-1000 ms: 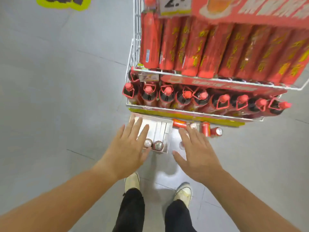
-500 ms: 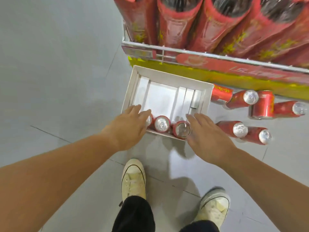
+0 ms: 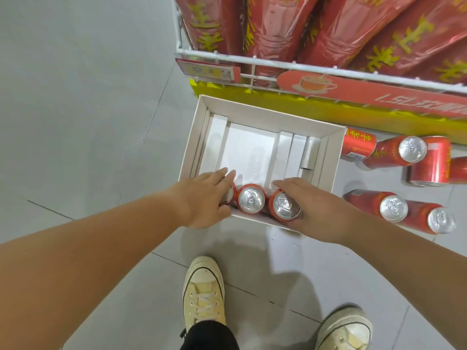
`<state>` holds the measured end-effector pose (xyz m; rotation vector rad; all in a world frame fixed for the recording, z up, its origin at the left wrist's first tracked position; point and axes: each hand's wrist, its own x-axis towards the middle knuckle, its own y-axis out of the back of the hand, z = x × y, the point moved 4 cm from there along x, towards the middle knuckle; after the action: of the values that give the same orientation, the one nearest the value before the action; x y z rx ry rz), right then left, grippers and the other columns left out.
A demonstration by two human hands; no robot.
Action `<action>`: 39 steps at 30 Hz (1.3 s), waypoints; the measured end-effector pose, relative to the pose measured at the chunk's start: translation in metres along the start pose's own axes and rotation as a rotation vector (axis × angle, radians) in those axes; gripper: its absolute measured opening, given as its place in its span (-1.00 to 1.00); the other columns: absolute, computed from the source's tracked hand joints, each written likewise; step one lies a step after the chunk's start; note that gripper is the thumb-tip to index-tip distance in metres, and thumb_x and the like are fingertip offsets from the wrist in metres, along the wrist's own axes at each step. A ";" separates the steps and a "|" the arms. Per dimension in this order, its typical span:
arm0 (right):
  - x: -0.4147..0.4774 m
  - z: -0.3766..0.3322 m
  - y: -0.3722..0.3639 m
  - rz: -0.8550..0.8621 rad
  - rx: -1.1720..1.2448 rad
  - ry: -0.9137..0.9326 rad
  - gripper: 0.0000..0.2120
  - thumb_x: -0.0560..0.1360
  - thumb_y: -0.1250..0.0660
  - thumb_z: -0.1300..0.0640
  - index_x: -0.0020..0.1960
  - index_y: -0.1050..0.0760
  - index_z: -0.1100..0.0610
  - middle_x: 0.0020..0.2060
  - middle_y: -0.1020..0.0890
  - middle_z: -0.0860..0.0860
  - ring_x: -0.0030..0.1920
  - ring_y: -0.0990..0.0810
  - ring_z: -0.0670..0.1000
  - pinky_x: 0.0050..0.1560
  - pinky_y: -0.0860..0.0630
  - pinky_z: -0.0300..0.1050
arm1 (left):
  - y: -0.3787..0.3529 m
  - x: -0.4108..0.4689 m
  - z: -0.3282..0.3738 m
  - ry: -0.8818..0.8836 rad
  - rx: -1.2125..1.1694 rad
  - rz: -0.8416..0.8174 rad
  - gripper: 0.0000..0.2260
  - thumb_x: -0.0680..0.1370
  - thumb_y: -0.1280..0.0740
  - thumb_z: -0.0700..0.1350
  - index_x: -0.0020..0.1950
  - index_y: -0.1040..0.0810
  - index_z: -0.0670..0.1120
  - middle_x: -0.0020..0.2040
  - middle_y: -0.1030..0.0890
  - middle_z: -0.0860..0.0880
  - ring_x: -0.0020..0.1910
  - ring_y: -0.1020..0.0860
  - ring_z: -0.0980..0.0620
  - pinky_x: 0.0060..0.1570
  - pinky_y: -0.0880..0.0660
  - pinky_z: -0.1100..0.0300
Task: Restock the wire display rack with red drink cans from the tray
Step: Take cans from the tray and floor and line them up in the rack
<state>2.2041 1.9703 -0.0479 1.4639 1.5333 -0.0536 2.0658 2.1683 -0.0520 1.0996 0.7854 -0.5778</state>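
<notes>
- Head view: the white tray (image 3: 331,157) sat on the grey floor (image 3: 83,97), right at the foot of the wire rack (image 3: 252,60), and most of its bed was bare.
- Three red cans stood upright along the tray's near wall, silver tops up!
- The left hand (image 3: 202,198) was down on the left can (image 3: 228,194), fingers loosely spread and laid over it, thumb at the near side. That can was mostly hidden, and whether the hand had gripped it could not be told.
- The middle can (image 3: 251,199) stood untouched between the two hands, touching its neighbours.
- The right hand (image 3: 318,210) lay against the right can (image 3: 285,205), fingers stretched along its far side and thumb below it. It cupped the can, but a firm hold could not be confirmed.
- More red cans were out on the floor to the right of the tray: one lying pair (image 3: 394,208) near the right wrist, and a cluster (image 3: 412,150) closer to the rack, some lying, one standing.
- Up on the rack, big red bottles (image 3: 341,24) filled the shelf behind a price tag (image 3: 209,72) and a red banner (image 3: 379,97).
- Below, two pale sneakers (image 3: 203,289) stood on the tiles.
</notes>
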 end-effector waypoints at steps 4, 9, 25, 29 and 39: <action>0.006 0.001 0.002 0.028 0.160 -0.019 -0.28 0.43 -0.46 -0.16 0.48 -0.19 -0.15 0.34 -0.41 -0.15 0.28 -0.46 -0.08 0.18 -0.34 -0.26 | -0.004 0.017 0.000 0.049 -0.104 -0.098 -0.20 0.60 -0.13 0.24 0.61 0.34 0.05 0.65 0.28 0.06 0.63 0.02 -0.08 0.52 -0.19 -0.15; 0.014 -0.005 -0.002 0.120 0.251 -0.082 -0.30 0.26 -0.42 -0.15 0.34 -0.24 -0.16 0.20 -0.30 -0.18 0.13 -0.51 -0.03 0.15 -0.49 -0.13 | 0.002 0.034 -0.006 0.107 -0.189 -0.048 -0.12 0.48 -0.41 0.15 0.58 0.13 0.15 0.57 0.15 0.07 0.53 -0.13 -0.16 0.36 -0.37 -0.11; 0.070 0.031 0.003 0.402 1.091 -0.345 -0.31 0.28 -0.62 0.27 0.30 -0.47 -0.12 0.07 -0.64 -0.01 0.03 -0.67 0.07 -0.10 -0.64 -0.01 | 0.026 0.084 -0.042 0.153 -1.139 0.249 -0.34 0.30 -0.65 -0.25 0.34 -0.49 -0.01 0.13 -0.64 -0.04 0.11 -0.64 -0.08 0.19 -0.59 -0.08; 0.065 0.027 0.009 0.389 1.257 -0.323 -0.41 0.33 -0.57 0.30 0.27 -0.54 -0.09 -0.01 -0.70 0.00 -0.10 -0.73 0.02 -0.31 -0.62 -0.16 | 0.034 0.073 -0.041 0.166 -1.296 0.352 -0.37 0.32 -0.64 -0.21 0.32 -0.52 0.01 0.09 -0.63 -0.01 0.06 -0.64 0.01 0.06 -0.62 0.06; -0.004 -0.040 0.100 0.252 1.590 -0.214 -0.58 0.39 -0.43 0.14 0.23 -0.52 0.19 -0.11 -0.66 0.14 -0.20 -0.68 0.06 -0.23 -0.65 -0.01 | 0.127 -0.024 -0.019 0.111 -1.568 0.422 -0.53 0.30 -0.63 -0.14 0.18 -0.65 0.05 0.10 -0.72 -0.11 0.00 -0.73 -0.04 -0.01 -0.66 -0.01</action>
<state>2.2577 2.0193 0.0311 2.6579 0.9728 -1.4915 2.1415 2.2321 0.0336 -0.1963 0.7740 0.4867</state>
